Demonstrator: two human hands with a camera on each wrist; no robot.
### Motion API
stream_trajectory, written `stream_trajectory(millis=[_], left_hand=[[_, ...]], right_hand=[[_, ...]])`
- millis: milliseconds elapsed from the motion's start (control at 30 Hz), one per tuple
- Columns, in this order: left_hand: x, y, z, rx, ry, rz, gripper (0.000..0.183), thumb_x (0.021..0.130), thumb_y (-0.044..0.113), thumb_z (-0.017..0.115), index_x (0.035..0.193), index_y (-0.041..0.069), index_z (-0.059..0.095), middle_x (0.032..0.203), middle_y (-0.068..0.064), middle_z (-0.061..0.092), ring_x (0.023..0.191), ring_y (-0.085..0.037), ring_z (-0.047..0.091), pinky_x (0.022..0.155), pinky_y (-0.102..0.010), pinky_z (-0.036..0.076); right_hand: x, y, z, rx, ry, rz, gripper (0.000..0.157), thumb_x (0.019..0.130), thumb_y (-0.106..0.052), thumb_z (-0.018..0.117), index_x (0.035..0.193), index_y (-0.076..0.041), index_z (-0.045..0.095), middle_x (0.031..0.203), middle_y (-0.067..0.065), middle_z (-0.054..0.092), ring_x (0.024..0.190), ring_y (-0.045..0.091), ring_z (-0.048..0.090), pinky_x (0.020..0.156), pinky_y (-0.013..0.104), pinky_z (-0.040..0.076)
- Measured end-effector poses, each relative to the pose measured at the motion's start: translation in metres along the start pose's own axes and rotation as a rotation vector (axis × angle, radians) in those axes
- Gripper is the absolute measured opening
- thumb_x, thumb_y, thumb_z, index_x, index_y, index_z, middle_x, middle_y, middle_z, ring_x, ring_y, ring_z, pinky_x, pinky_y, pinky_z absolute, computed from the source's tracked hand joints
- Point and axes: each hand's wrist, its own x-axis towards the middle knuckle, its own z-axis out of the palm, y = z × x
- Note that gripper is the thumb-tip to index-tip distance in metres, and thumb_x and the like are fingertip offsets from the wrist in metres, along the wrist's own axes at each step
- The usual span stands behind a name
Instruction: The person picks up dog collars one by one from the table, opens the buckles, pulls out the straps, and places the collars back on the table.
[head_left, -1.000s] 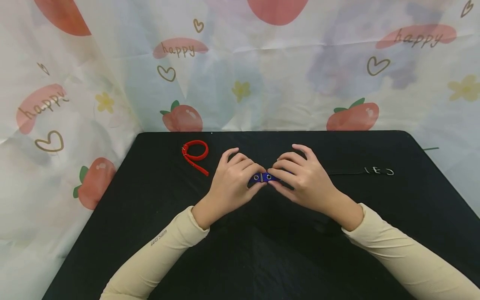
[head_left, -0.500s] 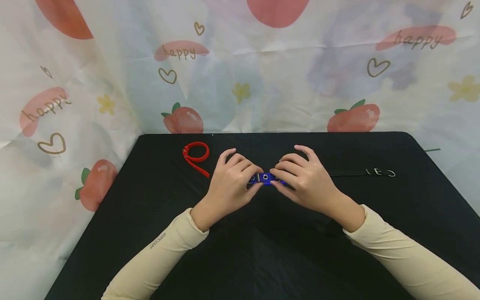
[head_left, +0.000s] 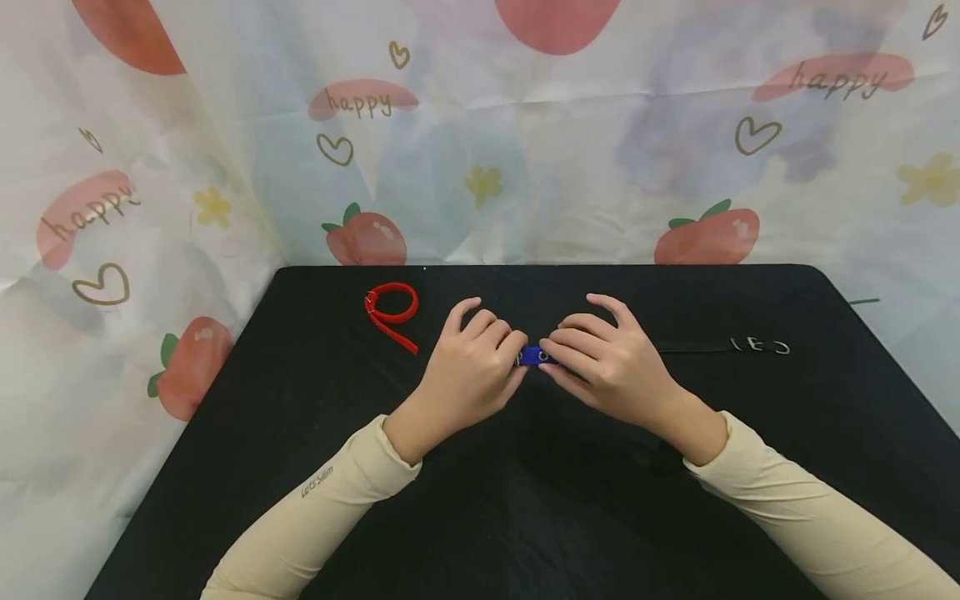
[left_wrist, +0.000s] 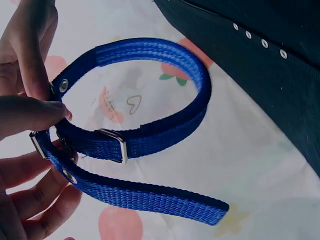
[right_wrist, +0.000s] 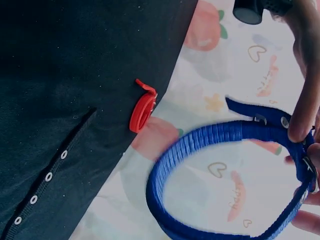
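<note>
Both hands hold a blue webbing collar (head_left: 532, 357) in the air above the table. It forms a loop with metal eyelets, and its free tail (left_wrist: 165, 200) sticks out in the left wrist view. My left hand (head_left: 468, 367) pinches the strap close to a metal buckle (left_wrist: 38, 145), thumb on top. A metal loop (left_wrist: 120, 145) sits farther along the band. On the other side, my right hand (head_left: 611, 362) pinches the strap between thumb and finger. In the right wrist view, the padded loop (right_wrist: 160, 185) hangs beside that hand. Fingers hide part of the buckle.
A coiled red collar (head_left: 393, 304) lies on the black table (head_left: 480, 517) at the back left. Behind the right hand lies a black strap (head_left: 693, 348), with metal rings (head_left: 757, 344) at its right end. A printed cloth (head_left: 555, 167) hangs behind the table.
The buckle, visible between the hands before, is now mostly covered by the left fingers. My left hand has shifted slightly right and its fingers are more curled. The right hand stays nearly in place.
</note>
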Motion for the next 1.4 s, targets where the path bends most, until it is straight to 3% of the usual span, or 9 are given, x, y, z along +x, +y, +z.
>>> stream_trajectory(millis=[133,333,733,1400], left_hand=[[0.0019,-0.0015,0.0002,0.054,-0.032,0.034,0.017,0.081,0.031,0.067,0.085,0.015,0.072,0.080,0.002,0.068,0.082,-0.017,0.061,0.100,-0.045,0.042],[0.0032,-0.0021,-0.0001,0.029,-0.014,0.068,0.015,0.083,0.029,0.066,0.083,0.016,0.073,0.079,0.003,0.069,0.082,-0.015,0.062,0.101,-0.045,0.041],[0.0038,-0.0029,-0.0026,0.008,0.020,0.066,0.014,0.082,0.028,0.066,0.085,0.016,0.074,0.079,0.003,0.069,0.083,-0.015,0.061,0.102,-0.045,0.041],[0.0031,-0.0015,-0.0009,-0.011,0.027,0.066,0.014,0.080,0.028,0.068,0.085,0.016,0.074,0.079,0.004,0.068,0.083,-0.015,0.060,0.101,-0.045,0.041]], right_hand=[[0.0010,-0.0003,0.0003,-0.021,0.012,-0.017,0.032,0.097,-0.024,0.050,0.085,-0.003,0.072,0.076,0.009,0.070,0.076,0.026,0.063,0.086,0.056,0.045],[0.0013,-0.0002,0.0026,-0.068,0.004,-0.058,0.028,0.095,-0.023,0.052,0.088,-0.004,0.071,0.078,0.009,0.069,0.076,0.027,0.062,0.084,0.057,0.046],[0.0019,0.0010,0.0018,-0.040,-0.003,-0.033,0.032,0.096,-0.026,0.050,0.090,-0.005,0.072,0.080,0.009,0.070,0.077,0.027,0.063,0.085,0.057,0.045],[-0.0019,0.0028,-0.0040,-0.053,-0.098,-0.006,0.041,0.099,-0.035,0.042,0.091,-0.008,0.073,0.083,0.007,0.071,0.081,0.025,0.063,0.090,0.056,0.044]])
